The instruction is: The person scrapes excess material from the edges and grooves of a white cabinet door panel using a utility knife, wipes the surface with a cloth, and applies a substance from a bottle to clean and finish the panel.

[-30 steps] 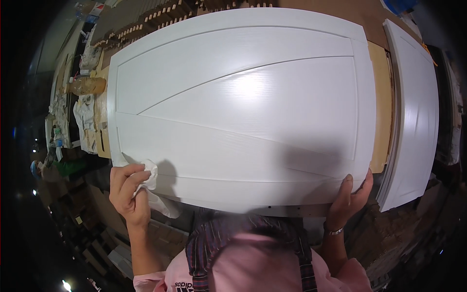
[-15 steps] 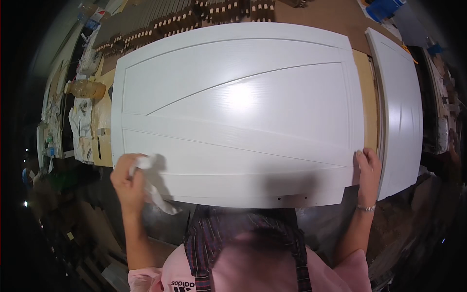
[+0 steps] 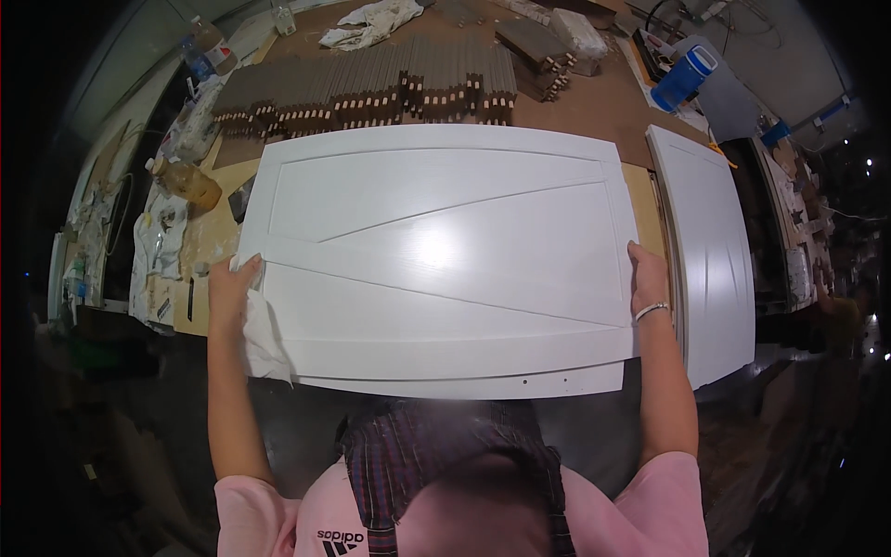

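A large white cabinet door panel [image 3: 436, 260] with grooved diagonal lines lies flat in front of me. My left hand [image 3: 232, 288] grips its left edge and also holds a white cloth [image 3: 264, 339] that hangs down against the panel. My right hand [image 3: 648, 274], with a bracelet on the wrist, grips the panel's right edge. The near edge of the panel shows small drilled holes.
A second white panel [image 3: 710, 251] lies to the right. Behind are rows of dark wooden strips [image 3: 371, 88], a crumpled rag [image 3: 371, 23], a blue bottle [image 3: 682, 79] and an amber bottle [image 3: 190, 181] on a brown workbench [image 3: 585, 111].
The panel has moved away from me and down onto the bench. Both hands slid from its near corners up along its side edges.
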Motion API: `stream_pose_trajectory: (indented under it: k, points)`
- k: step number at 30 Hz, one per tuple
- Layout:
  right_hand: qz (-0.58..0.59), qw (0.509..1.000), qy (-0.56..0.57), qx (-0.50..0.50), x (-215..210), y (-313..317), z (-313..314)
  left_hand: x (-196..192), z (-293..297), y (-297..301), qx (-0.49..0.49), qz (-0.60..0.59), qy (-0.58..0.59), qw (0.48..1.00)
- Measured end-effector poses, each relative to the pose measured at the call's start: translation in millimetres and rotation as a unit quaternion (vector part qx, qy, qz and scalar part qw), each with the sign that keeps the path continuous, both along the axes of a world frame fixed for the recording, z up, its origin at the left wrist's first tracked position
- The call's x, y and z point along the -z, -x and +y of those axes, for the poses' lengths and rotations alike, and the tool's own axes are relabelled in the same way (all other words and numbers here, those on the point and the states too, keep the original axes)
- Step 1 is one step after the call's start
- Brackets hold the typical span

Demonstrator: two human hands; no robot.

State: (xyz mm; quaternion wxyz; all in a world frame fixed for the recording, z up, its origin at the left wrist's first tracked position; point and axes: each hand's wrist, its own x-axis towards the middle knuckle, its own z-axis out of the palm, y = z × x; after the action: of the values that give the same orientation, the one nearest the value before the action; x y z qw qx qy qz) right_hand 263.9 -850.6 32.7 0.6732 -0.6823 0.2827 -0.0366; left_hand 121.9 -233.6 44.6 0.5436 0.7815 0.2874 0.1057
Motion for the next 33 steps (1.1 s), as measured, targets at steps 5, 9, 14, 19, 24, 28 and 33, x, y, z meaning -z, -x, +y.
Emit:
stream_pose_trajectory:
  k: [5,9,14,19,24,28,33]
  points:
    - [-0.037,0.999,-0.027,0.005,-51,29,7,-13,8,-3,-0.028,-0.043,0.071,0.996]
    - [-0.111,0.992,-0.059,0.025,-102,47,9,-62,0,-16,-0.071,-0.063,0.065,0.993]
    - [-0.206,0.977,-0.024,0.054,-116,65,11,-77,13,-28,-0.082,-0.111,0.061,0.989]
    - [-0.238,0.967,-0.065,0.067,-93,61,5,-77,-19,-17,-0.084,-0.186,-0.364,0.909]
    - [-0.217,0.972,-0.067,0.064,-71,64,-5,-83,-213,-7,0.296,-0.330,-0.325,0.836]
    - [-0.202,0.977,-0.043,0.058,-54,58,8,-44,-286,-3,0.468,-0.333,-0.411,0.708]
    - [-0.259,0.963,0.004,0.074,-45,68,-11,-33,-223,15,0.391,-0.305,-0.430,0.754]
